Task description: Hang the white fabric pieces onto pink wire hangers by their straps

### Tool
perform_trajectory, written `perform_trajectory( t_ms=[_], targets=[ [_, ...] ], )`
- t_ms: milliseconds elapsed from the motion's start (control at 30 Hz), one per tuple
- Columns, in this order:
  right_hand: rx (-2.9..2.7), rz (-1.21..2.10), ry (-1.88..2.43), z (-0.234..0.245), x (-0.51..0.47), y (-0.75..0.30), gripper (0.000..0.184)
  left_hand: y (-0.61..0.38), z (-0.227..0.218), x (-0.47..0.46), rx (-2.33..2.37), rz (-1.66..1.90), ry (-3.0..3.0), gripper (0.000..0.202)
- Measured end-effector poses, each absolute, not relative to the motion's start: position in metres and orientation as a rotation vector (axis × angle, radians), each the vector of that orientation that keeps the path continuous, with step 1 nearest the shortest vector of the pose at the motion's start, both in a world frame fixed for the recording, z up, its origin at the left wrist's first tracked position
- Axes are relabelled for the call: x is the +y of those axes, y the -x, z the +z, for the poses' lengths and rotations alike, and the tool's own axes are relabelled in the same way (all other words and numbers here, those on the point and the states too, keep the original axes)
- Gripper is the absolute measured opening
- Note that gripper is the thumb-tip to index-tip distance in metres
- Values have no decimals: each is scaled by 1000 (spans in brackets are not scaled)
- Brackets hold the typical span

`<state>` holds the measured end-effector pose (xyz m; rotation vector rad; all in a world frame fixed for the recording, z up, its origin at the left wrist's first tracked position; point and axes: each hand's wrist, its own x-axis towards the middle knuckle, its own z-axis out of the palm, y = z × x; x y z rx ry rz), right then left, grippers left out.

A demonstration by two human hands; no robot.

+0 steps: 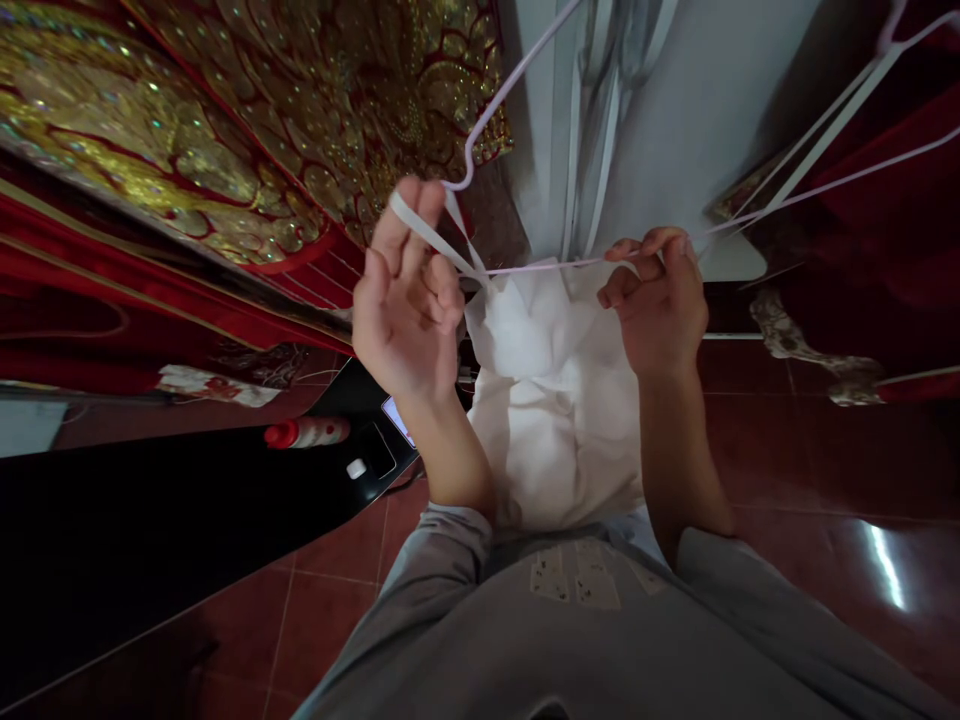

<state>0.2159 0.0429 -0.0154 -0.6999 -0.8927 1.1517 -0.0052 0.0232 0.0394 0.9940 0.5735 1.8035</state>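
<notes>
Head view shows two bare hands in front of the body, both at a white garment [570, 420] that hangs between and below them. The left hand [405, 290] has its palm turned up and is not closed: two fingers are raised inside the loop of a white strap [431, 232], while the others are bent. Its fingertips are near the notch of a lilac hanger [510, 82]. The right hand [664, 300] has curled fingers at the lower bar of this hanger; whether it grips the bar firmly, I cannot tell. To the left there are red clothes with gold sequined decoration [262, 130]. Under them, a black surface [172, 510] carries a bottle with red cap [309, 432], a dark phone [377, 450] and, just beside it, a small white case [356, 468].
</notes>
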Motion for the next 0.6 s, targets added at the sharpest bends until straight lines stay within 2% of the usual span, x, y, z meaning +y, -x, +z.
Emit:
perform_trajectory(
  t_ms=[67,133,300,433,600],
  targets=[
    [-898,1155,700,-17,44,-218,37,5,44,25,613,1909,-889,34],
    [-901,1155,697,-18,45,-219,37,7,43,24,734,1978,-822,40],
    [-900,1161,698,-19,46,-218,42,23,13,23,1041,1991,-791,37],
    [-865,1186,723,-17,45,-213,42,11,-8,26,946,1846,-869,24],
    [-897,1183,720,-11,40,-212,39,-26,-2,20,862,1814,-840,30]
  ],
)
